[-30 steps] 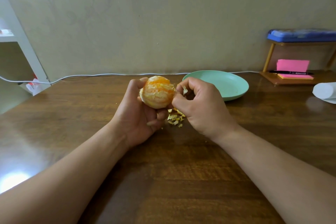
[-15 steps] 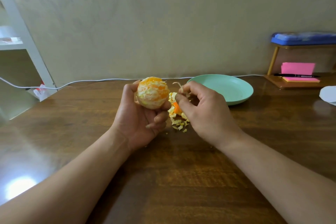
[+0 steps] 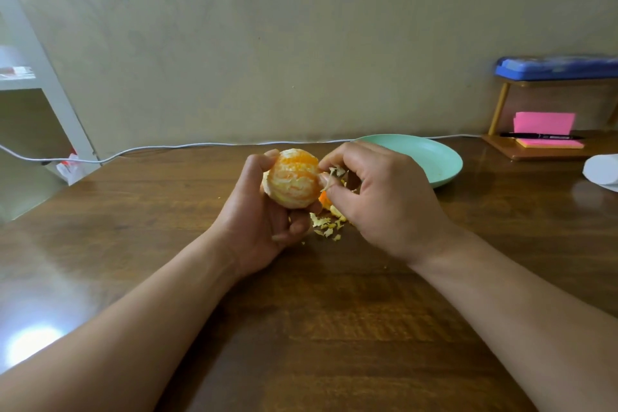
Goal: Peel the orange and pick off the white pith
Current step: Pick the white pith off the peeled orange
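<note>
My left hand (image 3: 257, 211) grips a peeled orange (image 3: 292, 179), pale with streaks of white pith, and holds it above the wooden table (image 3: 334, 328). Right beside the fruit, my right hand (image 3: 378, 201) pinches a thin strand of pith (image 3: 334, 174) between thumb and fingertips, close to the orange's right side. Below the hands, a small heap of peel and pith scraps (image 3: 329, 222) lies on the table, partly hidden by my right hand.
A pale green plate (image 3: 431, 157) sits behind my right hand. A wooden stand with pink sticky notes (image 3: 543, 125), a pen and a blue box (image 3: 556, 67) stands at the far right. A white roll (image 3: 602, 169) lies at the right edge. A white cable (image 3: 167, 148) runs along the wall.
My right hand lifted from the scrap heap back to the orange's right side with a pith strand in its fingertips. The left hand turned the orange a little.
</note>
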The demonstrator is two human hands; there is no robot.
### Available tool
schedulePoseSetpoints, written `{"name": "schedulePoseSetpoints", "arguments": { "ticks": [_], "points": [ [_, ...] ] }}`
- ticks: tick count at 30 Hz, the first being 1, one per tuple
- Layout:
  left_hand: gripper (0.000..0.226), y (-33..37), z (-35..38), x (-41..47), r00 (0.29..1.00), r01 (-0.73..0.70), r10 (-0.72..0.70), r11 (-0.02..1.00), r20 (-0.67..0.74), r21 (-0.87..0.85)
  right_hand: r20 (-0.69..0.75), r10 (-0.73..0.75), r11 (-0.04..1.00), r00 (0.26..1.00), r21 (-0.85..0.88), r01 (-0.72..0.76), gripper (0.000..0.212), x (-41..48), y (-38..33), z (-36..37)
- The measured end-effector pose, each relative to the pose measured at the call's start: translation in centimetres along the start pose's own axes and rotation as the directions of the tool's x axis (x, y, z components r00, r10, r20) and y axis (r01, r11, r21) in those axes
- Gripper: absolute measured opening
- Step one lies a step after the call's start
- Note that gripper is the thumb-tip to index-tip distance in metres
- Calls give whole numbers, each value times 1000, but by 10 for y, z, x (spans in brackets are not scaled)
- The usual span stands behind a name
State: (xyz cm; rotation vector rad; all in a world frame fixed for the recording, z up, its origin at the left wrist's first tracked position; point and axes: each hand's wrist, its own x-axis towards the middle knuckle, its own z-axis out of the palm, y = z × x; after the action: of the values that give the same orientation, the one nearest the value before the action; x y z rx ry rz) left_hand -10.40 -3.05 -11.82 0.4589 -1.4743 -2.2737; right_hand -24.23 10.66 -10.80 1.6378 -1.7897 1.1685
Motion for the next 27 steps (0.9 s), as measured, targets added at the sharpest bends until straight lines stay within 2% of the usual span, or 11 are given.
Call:
{"name": "schedulePoseSetpoints", "arguments": {
  "ticks": [4, 15, 22, 27],
  "points": [
    [60, 0, -2, 2, 999, 19, -17, 999, -39, 35, 55, -142, 976, 988, -157, 149, 12, 9, 1, -5],
    [60, -1, 0, 2, 999, 12, -6, 988, -40, 155, 105, -190, 952, 976, -224, 209, 6, 11, -1, -5],
    [62, -1, 1, 0, 1000, 18, -15, 988, -24, 157, 54, -176, 966, 983, -183, 183, 3, 10, 1, -4],
    [62, 1, 2, -3, 1000, 9, -8, 990, -7, 144, 22, -51, 996, 998, -74, 53, 3, 4, 8, -4]
  ]
}}
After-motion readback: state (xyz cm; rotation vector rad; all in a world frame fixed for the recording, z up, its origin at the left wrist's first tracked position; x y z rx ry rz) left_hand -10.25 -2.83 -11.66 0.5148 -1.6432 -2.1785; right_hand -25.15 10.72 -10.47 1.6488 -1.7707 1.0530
